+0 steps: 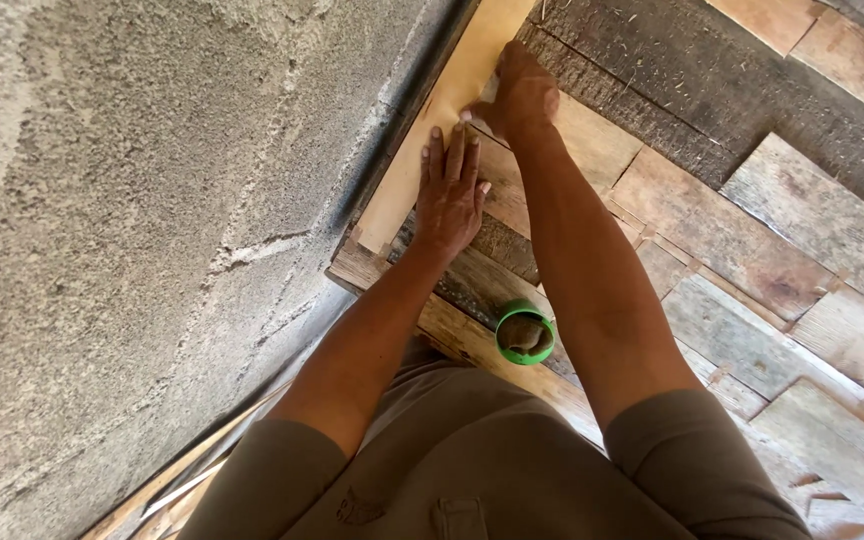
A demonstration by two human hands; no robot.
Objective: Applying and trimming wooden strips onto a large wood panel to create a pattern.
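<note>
With the left hand (450,195) flat on the pale board (432,130) and the right hand (524,92) gripping something unclear, the board could slide if pressure eases.

Rough grey concrete wall (132,220) along the left, cracked and pitted. Green cup (525,332) standing upright on weathered planks, something brownish inside. Floor of mismatched old boards (752,260), grey and reddish, laid side by side at a slant. Dark, coarse board (672,90) at the top, strewn with bits of straw. Thin pale slats (182,490) at lower left, beside the wall's foot.
</note>
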